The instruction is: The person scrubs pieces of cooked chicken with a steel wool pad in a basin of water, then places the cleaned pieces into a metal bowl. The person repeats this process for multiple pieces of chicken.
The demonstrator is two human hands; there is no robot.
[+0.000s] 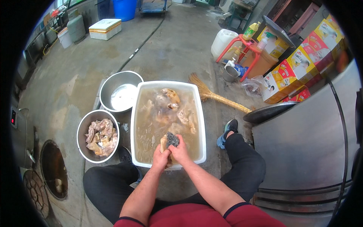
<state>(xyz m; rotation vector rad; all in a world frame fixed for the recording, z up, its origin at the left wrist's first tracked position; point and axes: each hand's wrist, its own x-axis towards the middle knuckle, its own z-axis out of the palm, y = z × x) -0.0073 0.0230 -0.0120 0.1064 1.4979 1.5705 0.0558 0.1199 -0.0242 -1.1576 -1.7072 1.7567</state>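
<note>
My left hand [160, 157] grips a tan piece of meat with skin [163, 143], perhaps part of a trotter, over the near end of a white plastic tub [203, 136]. A grey steel-wool scourer [172, 139] is in my right hand [180, 150], pressed against the meat's side. Cloudy brown water fills much of the tub. Several more skin-on pieces [171, 95] lie partly under the water, their outlines blurred. Left of the tub stands a metal pot [80, 144] holding several pale meat pieces [102, 136]. My fingers hide the lower part of the held piece.
A shiny metal basin [122, 98] touches the tub's far left. An open round floor hole [54, 170] lies at left, its cover [35, 190] beside it. To the right are a straw broom [215, 96], a red stool [241, 38], stacked cartons [300, 62] and a steel appliance [300, 147].
</note>
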